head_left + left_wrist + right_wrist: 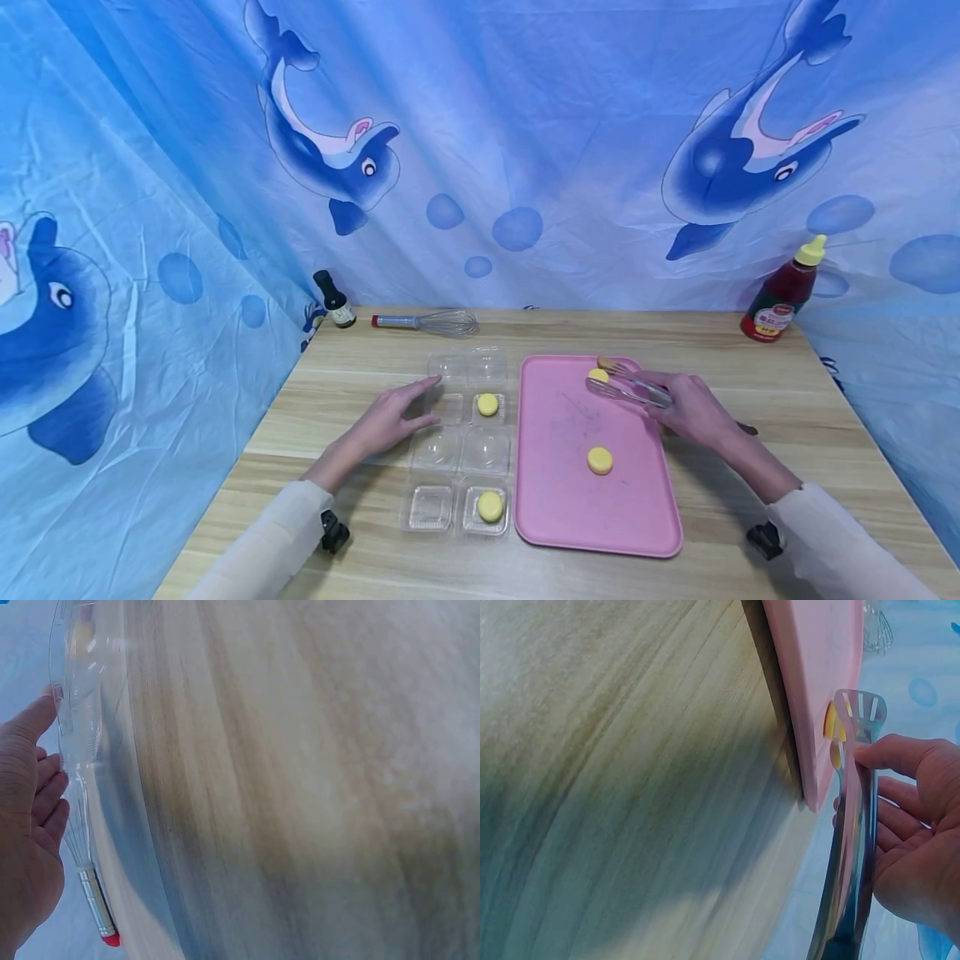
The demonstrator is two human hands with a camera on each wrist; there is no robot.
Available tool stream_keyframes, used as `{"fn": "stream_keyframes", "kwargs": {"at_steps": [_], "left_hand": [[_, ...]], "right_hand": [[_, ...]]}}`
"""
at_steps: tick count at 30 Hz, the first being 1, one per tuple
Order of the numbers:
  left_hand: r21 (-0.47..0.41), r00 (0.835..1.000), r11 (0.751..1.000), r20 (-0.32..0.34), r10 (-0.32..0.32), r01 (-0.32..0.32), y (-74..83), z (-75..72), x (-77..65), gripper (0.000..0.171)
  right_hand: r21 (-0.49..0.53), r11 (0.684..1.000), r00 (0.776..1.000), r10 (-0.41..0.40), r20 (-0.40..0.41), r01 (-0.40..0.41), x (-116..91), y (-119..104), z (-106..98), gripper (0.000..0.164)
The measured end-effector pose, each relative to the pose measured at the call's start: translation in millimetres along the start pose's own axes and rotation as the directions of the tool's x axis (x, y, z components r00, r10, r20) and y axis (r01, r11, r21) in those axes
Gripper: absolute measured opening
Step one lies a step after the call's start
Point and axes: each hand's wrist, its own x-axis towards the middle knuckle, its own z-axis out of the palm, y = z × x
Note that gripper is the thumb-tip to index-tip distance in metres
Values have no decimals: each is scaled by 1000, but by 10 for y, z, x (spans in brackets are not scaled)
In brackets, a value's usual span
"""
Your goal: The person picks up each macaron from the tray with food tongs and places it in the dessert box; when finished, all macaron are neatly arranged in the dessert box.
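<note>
The tray (558,492) is pink with grey smudges; the cakes (600,461) are yellow, the boxes (431,507) clear and colourless, the tongs (863,799) silver. The counter (360,387) is pale wood, streaked with brown grain. Whisk (422,322): silver wires, grey-blue handle, red end. Small bottle (334,300): black, whitish label. Sauce (784,296): deep red, yellow cap. Sleeves (273,529): off-white. The curtain (480,100) is blue, printed with darker blue, white-bellied, pink-mouthed dolphins (705,167) and round blue bubbles (517,229).

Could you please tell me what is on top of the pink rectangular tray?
One round yellow piece lies on the tray; another round yellow piece is farther back, between the ends of the silver metal tongs, partly hidden. The surface beneath both is covered.
</note>
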Motion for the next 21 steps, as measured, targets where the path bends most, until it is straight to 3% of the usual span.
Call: {"fn": "stream_keyframes", "kwargs": {"at_steps": [10,21], "left_hand": [[5,1000,1000,3,9,-9,5,-5,18,72],[11,1000,1000,4,-2,2,27,-13,18,72]], "right_hand": [[6,998,997,66,36,-66,50,-12,29,55],[-4,1000,1000,18,-1,-18,60,38,37,49]]}}
